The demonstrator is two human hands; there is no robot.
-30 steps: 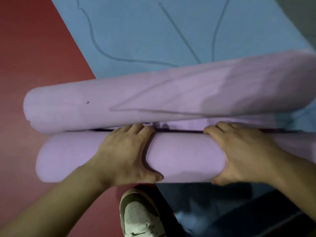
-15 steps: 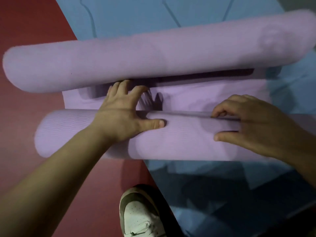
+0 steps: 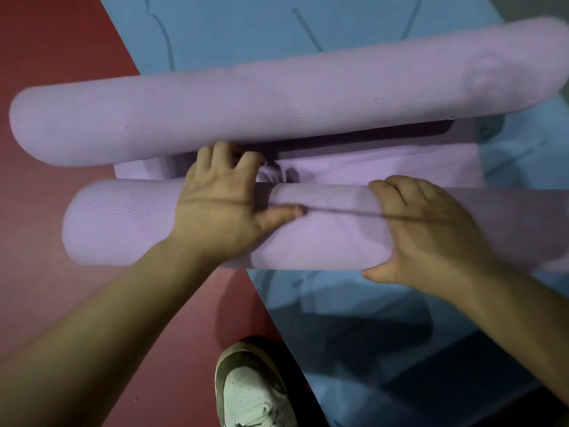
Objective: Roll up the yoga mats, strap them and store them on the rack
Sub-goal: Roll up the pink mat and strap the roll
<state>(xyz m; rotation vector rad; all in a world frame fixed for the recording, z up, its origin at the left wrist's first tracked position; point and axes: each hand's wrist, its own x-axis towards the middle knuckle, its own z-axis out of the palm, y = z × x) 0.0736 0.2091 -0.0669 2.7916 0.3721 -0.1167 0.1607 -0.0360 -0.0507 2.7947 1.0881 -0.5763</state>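
A purple yoga mat lies across the view with both ends rolled. The near roll (image 3: pixel 129 223) is under both my hands. My left hand (image 3: pixel 221 208) presses on top of it, fingers reaching over its far side, thumb stretched along the roll. My right hand (image 3: pixel 431 232) wraps over the roll, fingers on top and thumb at its near edge. The far roll (image 3: pixel 277 103) is longer and thicker and lies parallel just beyond. A short flat strip of the mat (image 3: pixel 385 164) joins the two rolls. No strap or rack is in view.
A blue mat (image 3: pixel 246 32) with dark line markings lies flat under the purple one. Red floor (image 3: pixel 61 41) covers the left side. My white shoe (image 3: pixel 255 392) stands at the bottom middle, close to the near roll.
The far roll has moved away from the near roll, baring a flat strip between them. My right hand has settled round the near roll; my left fingers reached over its far side.
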